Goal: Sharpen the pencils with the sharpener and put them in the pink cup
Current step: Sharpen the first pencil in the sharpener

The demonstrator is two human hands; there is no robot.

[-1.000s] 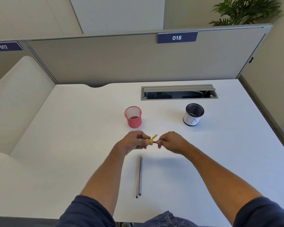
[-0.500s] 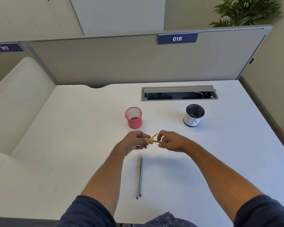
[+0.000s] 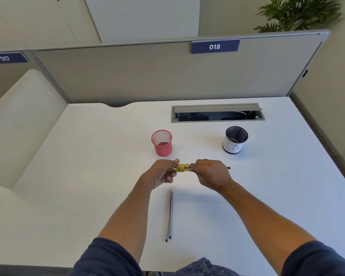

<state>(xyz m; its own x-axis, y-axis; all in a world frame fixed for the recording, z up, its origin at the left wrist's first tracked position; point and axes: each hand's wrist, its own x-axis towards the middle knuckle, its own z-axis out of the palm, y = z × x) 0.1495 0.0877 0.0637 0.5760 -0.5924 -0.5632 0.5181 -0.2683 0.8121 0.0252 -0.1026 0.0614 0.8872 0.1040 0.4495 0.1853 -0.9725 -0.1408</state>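
Note:
My left hand grips a small yellow sharpener above the white desk. My right hand holds a dark pencil level, its tip pushed into the sharpener and its back end sticking out to the right of my fist. Two more pencils lie side by side on the desk just below my hands, tips pointing away from me. The pink mesh cup stands upright a little beyond my left hand, with nothing visible inside.
A black mesh cup with a white paper label stands at the right, beyond my right hand. Behind both cups is an open cable tray set in the desk. A grey divider panel closes the far edge.
My right hand has rolled over the pencil, so its back end now shows to the right of the fist. The yellow sharpener has turned in my left fingers. Both hands stay in place.

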